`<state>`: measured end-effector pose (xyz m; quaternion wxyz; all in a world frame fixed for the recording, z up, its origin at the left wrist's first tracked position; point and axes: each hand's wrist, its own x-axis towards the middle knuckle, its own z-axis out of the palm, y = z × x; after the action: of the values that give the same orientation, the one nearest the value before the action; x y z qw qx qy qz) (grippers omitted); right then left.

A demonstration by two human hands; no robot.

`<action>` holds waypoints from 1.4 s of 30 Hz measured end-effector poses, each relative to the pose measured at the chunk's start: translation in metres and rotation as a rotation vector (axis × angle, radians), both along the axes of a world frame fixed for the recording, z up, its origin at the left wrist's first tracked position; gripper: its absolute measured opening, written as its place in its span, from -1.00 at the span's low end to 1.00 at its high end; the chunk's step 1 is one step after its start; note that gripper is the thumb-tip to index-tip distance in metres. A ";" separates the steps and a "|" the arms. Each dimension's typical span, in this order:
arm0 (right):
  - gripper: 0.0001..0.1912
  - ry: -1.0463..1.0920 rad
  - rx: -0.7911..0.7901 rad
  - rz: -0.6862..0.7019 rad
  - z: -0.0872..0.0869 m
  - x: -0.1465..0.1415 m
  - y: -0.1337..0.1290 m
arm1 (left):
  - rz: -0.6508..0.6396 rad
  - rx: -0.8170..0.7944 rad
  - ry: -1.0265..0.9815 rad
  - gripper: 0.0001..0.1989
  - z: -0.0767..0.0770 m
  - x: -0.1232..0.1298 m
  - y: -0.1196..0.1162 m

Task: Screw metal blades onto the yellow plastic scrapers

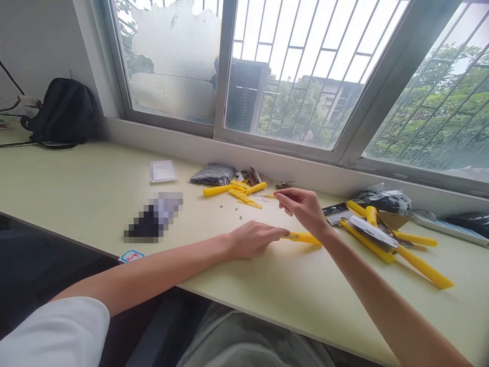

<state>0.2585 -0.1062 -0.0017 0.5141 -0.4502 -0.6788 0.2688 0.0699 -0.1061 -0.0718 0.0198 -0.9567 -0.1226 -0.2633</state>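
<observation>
Left hand (252, 239) grip clamped on yellow handle (305, 238), pressed flat on worktop (95, 188) mid-way, nearer the front edge. Right hand (303, 206) fingertips pinched together on a thin small piece, just above. Yellow pile (240, 193) toward back edge.

From my remote seat I read the table (95, 188) as a smooth, matt pale laminate with a faint sheen near the window. The yellow tool (303, 237) pinned under my left hand (252, 239) looks like hard, smooth plastic, slightly glossy. The same plastic shows in the yellow pieces (239, 192) further back and the long yellow handles (420, 262) at my right. The black pouch (213, 174) looks like crinkled, shiny film. The backpack (63, 113) is dull black woven cloth. The small white packet (162, 171) seems to be paper or thin card, matt. My sleeve (57, 334) is soft white cotton-like cloth.
</observation>
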 end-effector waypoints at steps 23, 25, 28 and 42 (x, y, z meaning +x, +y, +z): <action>-0.71 -0.276 -0.084 0.113 -0.020 -0.015 0.005 | -0.038 0.003 0.115 -0.50 0.001 0.003 -0.009; -0.69 -0.237 -0.072 0.091 -0.015 -0.011 0.000 | -0.019 -0.091 0.054 -0.58 0.001 0.003 -0.009; -0.62 -0.155 -0.053 0.051 -0.003 0.003 -0.012 | 0.027 -0.340 -0.128 -0.69 0.000 0.004 -0.010; -0.60 0.085 -0.075 -0.095 -0.010 0.050 -0.066 | 0.051 -1.663 -0.534 -0.62 0.012 0.010 0.004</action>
<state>0.3086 -0.1723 -0.0120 0.5375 -0.4888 -0.6237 0.2883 0.0795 -0.1025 -0.0596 -0.7083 -0.5640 -0.2969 -0.3034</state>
